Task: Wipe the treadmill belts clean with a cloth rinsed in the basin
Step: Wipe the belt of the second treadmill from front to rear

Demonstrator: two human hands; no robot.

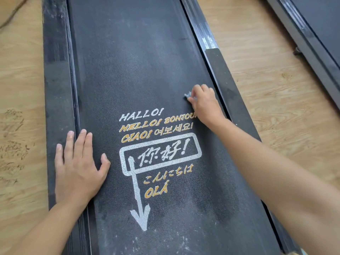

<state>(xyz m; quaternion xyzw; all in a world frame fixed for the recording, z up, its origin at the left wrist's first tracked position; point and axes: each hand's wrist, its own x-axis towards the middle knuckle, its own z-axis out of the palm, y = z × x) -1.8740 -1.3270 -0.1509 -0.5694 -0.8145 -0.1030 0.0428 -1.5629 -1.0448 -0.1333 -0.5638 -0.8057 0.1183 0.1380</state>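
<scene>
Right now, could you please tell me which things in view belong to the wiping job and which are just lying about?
In the job: treadmill belt; cloth, gripped by the right hand; left hand, flat on the belt's edge.
Lying about: second treadmill at right, untouched; wood floor.

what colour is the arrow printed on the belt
Silver-white arrow, clearest in the head view.

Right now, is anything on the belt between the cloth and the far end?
Nothing visible does. The right hand holds the cloth on the belt; the stretch beyond is bare. The left hand rests flat, off to the left.
</scene>
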